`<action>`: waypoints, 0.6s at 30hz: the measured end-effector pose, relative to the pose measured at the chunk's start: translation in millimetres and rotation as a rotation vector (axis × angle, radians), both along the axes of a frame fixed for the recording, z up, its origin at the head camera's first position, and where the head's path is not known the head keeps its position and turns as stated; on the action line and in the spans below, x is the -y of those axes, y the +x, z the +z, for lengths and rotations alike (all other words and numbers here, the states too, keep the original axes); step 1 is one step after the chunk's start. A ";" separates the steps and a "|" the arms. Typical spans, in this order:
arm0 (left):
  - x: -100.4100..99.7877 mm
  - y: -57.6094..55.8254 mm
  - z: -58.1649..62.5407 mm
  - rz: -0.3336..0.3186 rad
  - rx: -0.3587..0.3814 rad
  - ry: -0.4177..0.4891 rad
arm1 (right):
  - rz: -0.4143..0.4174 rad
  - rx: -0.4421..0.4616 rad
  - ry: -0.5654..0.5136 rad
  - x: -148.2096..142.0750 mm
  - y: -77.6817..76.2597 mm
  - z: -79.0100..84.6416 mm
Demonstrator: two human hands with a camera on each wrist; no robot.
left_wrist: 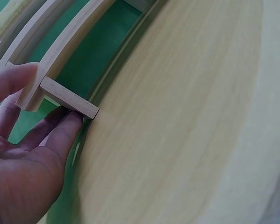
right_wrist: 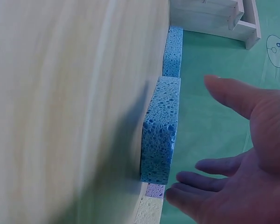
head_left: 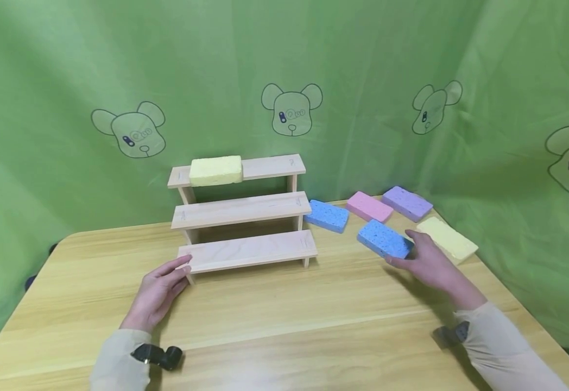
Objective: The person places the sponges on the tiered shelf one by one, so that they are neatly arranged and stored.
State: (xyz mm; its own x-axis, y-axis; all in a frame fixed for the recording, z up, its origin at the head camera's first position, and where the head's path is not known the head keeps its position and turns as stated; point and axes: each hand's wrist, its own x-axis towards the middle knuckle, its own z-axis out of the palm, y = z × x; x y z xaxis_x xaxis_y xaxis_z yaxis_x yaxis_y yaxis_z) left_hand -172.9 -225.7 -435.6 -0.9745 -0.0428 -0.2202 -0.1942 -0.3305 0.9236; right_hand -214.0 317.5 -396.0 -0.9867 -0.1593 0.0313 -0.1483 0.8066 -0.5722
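A three-tier wooden step rack point(head_left: 247, 251) stands on the table. My left hand point(head_left: 159, 290) holds the left end of its lowest step; in the left wrist view the thumb point(left_wrist: 14, 81) lies on the board and fingers touch the short leg point(left_wrist: 67, 97). My right hand point(head_left: 431, 260) is at the near right end of a blue sponge point(head_left: 384, 239), thumb and fingers spread apart. In the right wrist view a gap shows between that thumb point(right_wrist: 233, 95) and the blue sponge point(right_wrist: 161, 130). A pale yellow sponge point(head_left: 216, 170) lies on the rack's top step.
Another blue sponge point(head_left: 328, 216) lies beside the rack's right side. Pink point(head_left: 370, 207) and purple point(head_left: 406, 203) sponges lie at the back right, with a second pale yellow sponge point(head_left: 448, 239) beyond my right hand. A green curtain point(head_left: 362, 98) hangs behind the wood-grain table point(head_left: 265, 336).
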 end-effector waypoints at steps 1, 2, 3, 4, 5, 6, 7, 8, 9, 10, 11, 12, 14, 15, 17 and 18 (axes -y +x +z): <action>-0.2 -0.1 0.0 0.000 0.000 0.000 | 0.002 0.005 -0.002 0.1 0.2 -0.2; -0.2 -0.3 0.1 -0.001 0.002 -0.001 | 0.005 0.009 -0.002 0.0 0.5 -0.4; -0.3 -0.4 0.3 0.000 0.004 -0.003 | 0.005 0.012 -0.002 0.3 0.9 -0.4; -0.1 -0.4 0.6 -0.001 0.006 -0.009 | 0.005 0.018 0.001 0.4 1.0 -0.7; 0.0 -0.3 1.0 -0.001 0.007 -0.015 | 0.007 0.022 0.001 0.7 1.3 -0.8; 0.2 -0.3 1.4 0.001 0.010 -0.022 | 0.008 0.027 0.006 1.0 1.5 -0.9; 0.4 -0.3 1.6 0.001 0.012 -0.027 | 0.009 0.033 0.010 1.3 1.5 -1.2; 0.5 -0.3 1.8 0.001 0.014 -0.032 | 0.010 0.036 0.014 1.4 1.5 -1.3; 0.6 -0.4 1.8 0.001 0.015 -0.035 | 0.010 0.041 0.019 1.8 1.3 -1.6; 0.6 -0.4 1.8 0.001 0.016 -0.037 | 0.011 0.043 0.024 2.0 0.9 -2.0; 0.6 -0.5 1.5 0.002 0.017 -0.033 | 0.009 0.044 0.028 2.4 0.8 -2.2; 0.6 -0.6 1.2 0.002 0.017 -0.031 | 0.004 0.045 0.035 2.9 0.3 -2.5; 0.3 -0.7 0.7 0.000 0.015 -0.024 | -0.006 0.044 0.052 3.3 -0.6 -2.9; 0.3 -0.7 0.5 0.000 0.014 -0.022 | -0.012 0.045 0.059 3.4 -1.3 -3.3; 0.1 -0.7 0.6 -0.001 0.013 -0.022 | -0.015 0.047 0.070 3.0 -2.6 -3.7; 0.2 -0.8 0.7 -0.002 0.013 -0.022 | -0.013 0.049 0.072 2.5 -3.6 -4.3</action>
State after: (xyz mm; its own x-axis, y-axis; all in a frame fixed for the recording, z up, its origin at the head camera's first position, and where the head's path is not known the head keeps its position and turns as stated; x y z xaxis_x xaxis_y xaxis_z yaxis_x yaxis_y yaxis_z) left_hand -173.6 -225.9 -434.9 -0.9717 -0.0461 -0.2317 -0.2066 -0.3094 0.9282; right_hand -217.6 315.0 -400.3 -0.9888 -0.1464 -0.0280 -0.1107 0.8474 -0.5193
